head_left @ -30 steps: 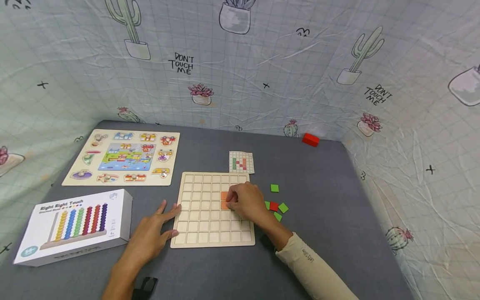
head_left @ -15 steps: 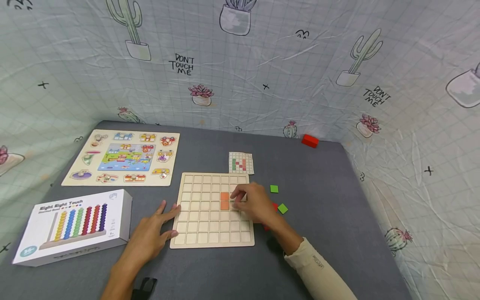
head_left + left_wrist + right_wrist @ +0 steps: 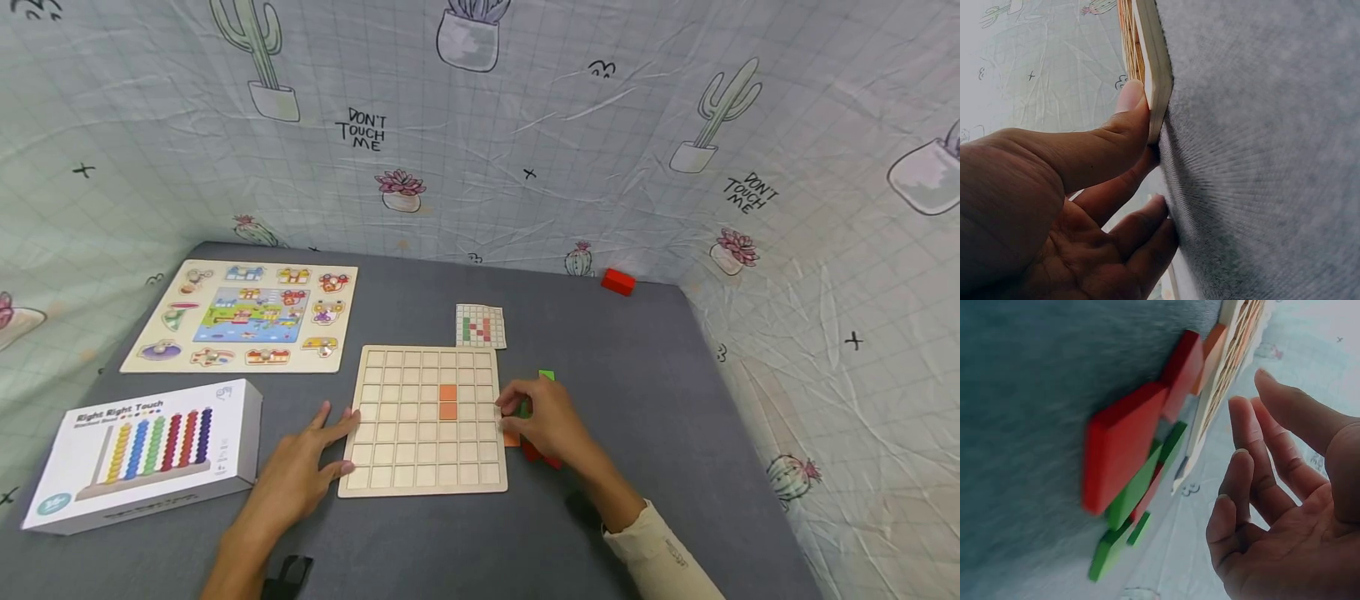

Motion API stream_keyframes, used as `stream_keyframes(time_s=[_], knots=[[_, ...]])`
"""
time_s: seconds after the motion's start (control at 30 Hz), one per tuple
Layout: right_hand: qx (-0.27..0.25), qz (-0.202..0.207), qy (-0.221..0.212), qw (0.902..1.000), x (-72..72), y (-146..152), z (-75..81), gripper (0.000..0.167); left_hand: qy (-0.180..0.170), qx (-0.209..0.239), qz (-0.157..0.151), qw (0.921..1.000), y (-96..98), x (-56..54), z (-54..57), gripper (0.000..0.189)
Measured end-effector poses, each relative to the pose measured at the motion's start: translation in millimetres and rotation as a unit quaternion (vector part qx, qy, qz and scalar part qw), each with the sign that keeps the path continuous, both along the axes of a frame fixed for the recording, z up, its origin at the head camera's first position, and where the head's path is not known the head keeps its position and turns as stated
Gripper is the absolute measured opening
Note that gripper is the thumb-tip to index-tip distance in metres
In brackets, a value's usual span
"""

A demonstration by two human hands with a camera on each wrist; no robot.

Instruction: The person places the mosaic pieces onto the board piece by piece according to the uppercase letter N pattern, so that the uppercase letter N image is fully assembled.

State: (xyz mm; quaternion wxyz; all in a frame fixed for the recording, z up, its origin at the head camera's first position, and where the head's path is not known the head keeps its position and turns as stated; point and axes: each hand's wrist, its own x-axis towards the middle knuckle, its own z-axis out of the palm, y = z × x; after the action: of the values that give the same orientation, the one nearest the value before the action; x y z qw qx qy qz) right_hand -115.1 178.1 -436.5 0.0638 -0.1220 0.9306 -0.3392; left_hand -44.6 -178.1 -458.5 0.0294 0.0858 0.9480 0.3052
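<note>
A square wooden grid board (image 3: 407, 454) lies flat on the grey table. Two orange square tiles (image 3: 447, 402) sit in its cells, one above the other. My left hand (image 3: 296, 467) rests at the board's left side, fingers spread; in the left wrist view the thumb (image 3: 1130, 97) touches the rim. Just off the board's right edge, my right hand (image 3: 555, 421) hovers with thumb and fingers apart, holding nothing. Under and around it lie loose red tiles (image 3: 1125, 447), green tiles (image 3: 1110, 550) and an orange tile (image 3: 1210, 356) against the board. The hand partly hides them in the head view.
A small pattern card (image 3: 480, 326) touches the board's top right edge. At left are a picture peg puzzle (image 3: 251, 358) and a white bead-toy box (image 3: 150, 450). A red block (image 3: 618, 282) stands at the back right, near the patterned cloth backdrop (image 3: 480, 150).
My right hand has left the two orange tiles in the cells and moved right, off the board and over the loose tiles. My left hand has stayed in place.
</note>
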Motion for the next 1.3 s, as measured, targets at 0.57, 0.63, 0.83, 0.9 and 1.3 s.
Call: stream_keyframes(time_s=[0.57,0.63,0.83,0.9,1.3], knots=[[0.082,0.004,0.005,0.9966,16.8,12,-9.8,0.027,0.004,0.001,0.0,1.0,-0.1,0.2,0.2,0.07],[0.087,0.005,0.007,0.9962,16.5,11,-10.3,0.027,0.005,0.002,-0.001,1.0,-0.2,-0.1,-0.1,0.069],[0.078,0.017,0.013,0.9967,15.6,13,-9.8,0.025,0.007,-0.002,-0.002,1.0,0.4,-0.8,-0.5,0.069],[0.063,0.016,0.011,0.9978,15.3,14,-8.3,0.024,0.006,-0.004,-0.002,1.0,0.8,-0.8,-0.5,0.069],[0.011,0.029,0.012,0.9994,14.0,13,3.1,0.019,0.006,-0.003,-0.002,1.0,0.8,0.3,-0.1,0.069]])
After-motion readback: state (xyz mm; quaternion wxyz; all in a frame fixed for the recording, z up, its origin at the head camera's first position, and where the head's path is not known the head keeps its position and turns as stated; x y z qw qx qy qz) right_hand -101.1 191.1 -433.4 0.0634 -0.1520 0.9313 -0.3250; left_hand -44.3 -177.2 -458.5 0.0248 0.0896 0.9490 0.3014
